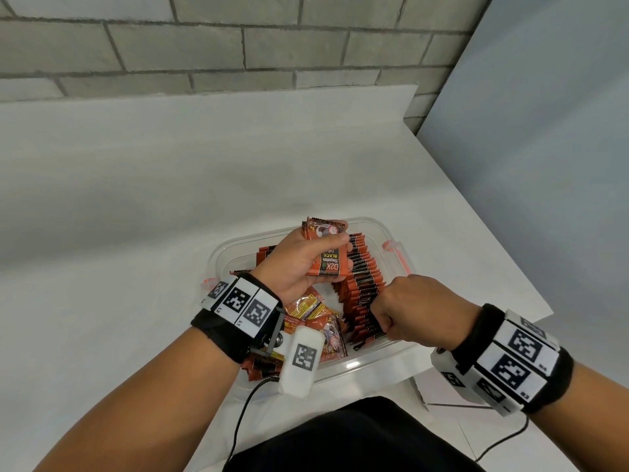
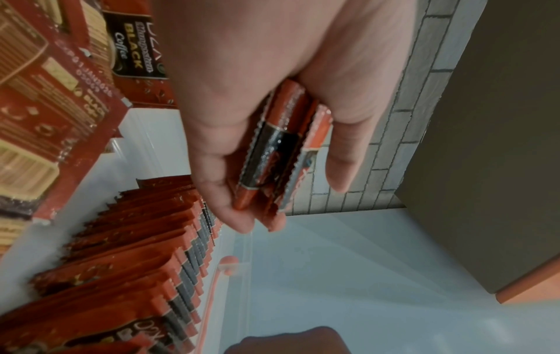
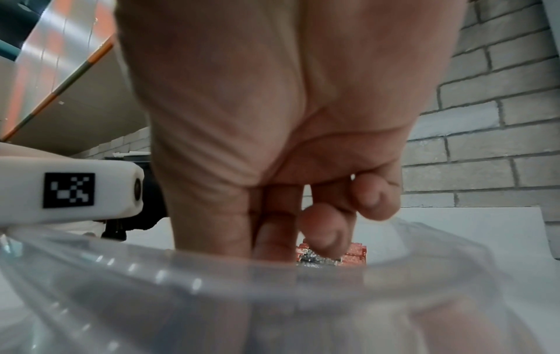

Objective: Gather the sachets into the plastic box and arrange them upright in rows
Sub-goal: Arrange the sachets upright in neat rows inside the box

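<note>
A clear plastic box (image 1: 377,229) sits on the white table in front of me. Along its right side stands a long row of orange-and-black sachets (image 1: 364,277), upright and packed close (image 2: 136,251). Loose sachets (image 1: 313,315) lie flat in the near left part of the box (image 2: 45,107). My left hand (image 1: 303,260) hovers above the box and grips a small stack of sachets (image 1: 328,257) between thumb and fingers (image 2: 272,153). My right hand (image 1: 388,318) reaches down at the near end of the row, its curled fingers (image 3: 324,230) on the sachet tops (image 3: 354,256).
The box has orange latches (image 1: 394,248) at its sides. The table's right edge (image 1: 510,267) runs close by the box, with a grey panel (image 1: 544,131) beyond. A brick wall (image 1: 238,46) stands behind. Cables (image 1: 245,410) hang from both wrists near my lap.
</note>
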Tool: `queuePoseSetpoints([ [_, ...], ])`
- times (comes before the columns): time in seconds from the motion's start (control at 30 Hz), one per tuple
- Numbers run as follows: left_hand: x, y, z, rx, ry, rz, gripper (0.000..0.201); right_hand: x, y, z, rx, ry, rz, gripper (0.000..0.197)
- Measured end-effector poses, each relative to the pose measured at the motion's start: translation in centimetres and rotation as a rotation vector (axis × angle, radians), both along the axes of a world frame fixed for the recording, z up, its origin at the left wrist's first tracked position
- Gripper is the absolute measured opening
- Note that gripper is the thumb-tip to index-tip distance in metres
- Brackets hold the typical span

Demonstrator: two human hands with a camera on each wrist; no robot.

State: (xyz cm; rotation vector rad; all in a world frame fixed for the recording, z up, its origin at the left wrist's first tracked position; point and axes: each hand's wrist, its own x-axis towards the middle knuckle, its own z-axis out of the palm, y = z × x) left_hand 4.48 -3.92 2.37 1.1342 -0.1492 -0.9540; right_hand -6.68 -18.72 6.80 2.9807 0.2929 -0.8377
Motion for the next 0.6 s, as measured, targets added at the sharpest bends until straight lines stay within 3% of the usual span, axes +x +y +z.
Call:
queuePoseSetpoints([
  [0.37, -0.1, -0.1, 0.6, 0.082, 0.05, 0.018, 0.011, -0.3, -1.6, 0.1, 0.218, 0.069, -0.185, 0.006],
  [0.53, -0.3, -0.3, 0.8, 0.197, 0.075, 0.026, 0.008, -0.8, -1.9, 0.3, 0.399, -0.188, -0.539, 0.024],
  [0.6, -0.3, -0.4, 0.8, 0.261, 0.066, 0.007, 0.016, -0.9, -1.5, 0.4, 0.465, -0.16, -0.725, 0.04],
])
